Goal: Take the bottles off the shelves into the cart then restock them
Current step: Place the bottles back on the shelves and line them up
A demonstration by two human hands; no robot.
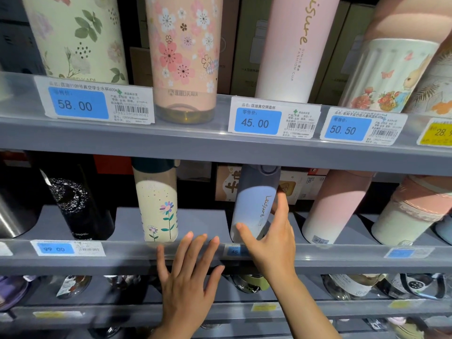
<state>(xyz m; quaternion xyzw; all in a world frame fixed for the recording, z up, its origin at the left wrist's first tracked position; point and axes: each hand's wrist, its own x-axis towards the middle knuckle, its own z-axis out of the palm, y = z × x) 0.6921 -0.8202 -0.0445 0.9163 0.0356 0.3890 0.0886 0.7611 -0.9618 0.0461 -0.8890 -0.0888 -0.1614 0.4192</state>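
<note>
A blue "Leisure" bottle (pixel 253 204) with a grey lid stands on the middle shelf (pixel 200 223). My right hand (pixel 271 237) wraps round its lower half, thumb on the front and fingers behind the right side. My left hand (pixel 188 277) is spread flat with straight fingers, its tips at the middle shelf's front rail beside the bottle. A cream bottle with painted flowers (pixel 156 204) stands just left of my left fingertips. The cart is out of view.
A black speckled bottle (pixel 78 204) and a pink gradient bottle (pixel 335 206) flank the middle row. The upper shelf (pixel 195 135) carries floral and pink bottles behind price tags. A lower shelf (pixel 305 307) holds more bottles, mostly in shadow.
</note>
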